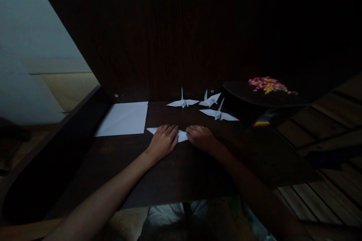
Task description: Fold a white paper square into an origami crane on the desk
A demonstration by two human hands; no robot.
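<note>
A narrow piece of folded white paper (182, 136) lies on the dark tabletop in front of me, its pointed left end sticking out past my fingers. My left hand (164, 139) is closed over its middle, palm down, fingers bent against it. At the right end, my right hand (200, 137) has its fingers curled in and pinches the paper; its fingertips are partly hidden. Behind my hands stand three white origami cranes with spread wings: one crane at the left (183, 102), another at the back right (209, 100), and a nearer crane (219, 115).
A flat white paper sheet (124, 118) with a faint diagonal crease lies at the left. On a raised dark shelf (240, 92) at the right is a pile of small colourful pieces (267, 84). A dark upright panel (169, 37) closes the back, and a side board (56, 150) edges the left.
</note>
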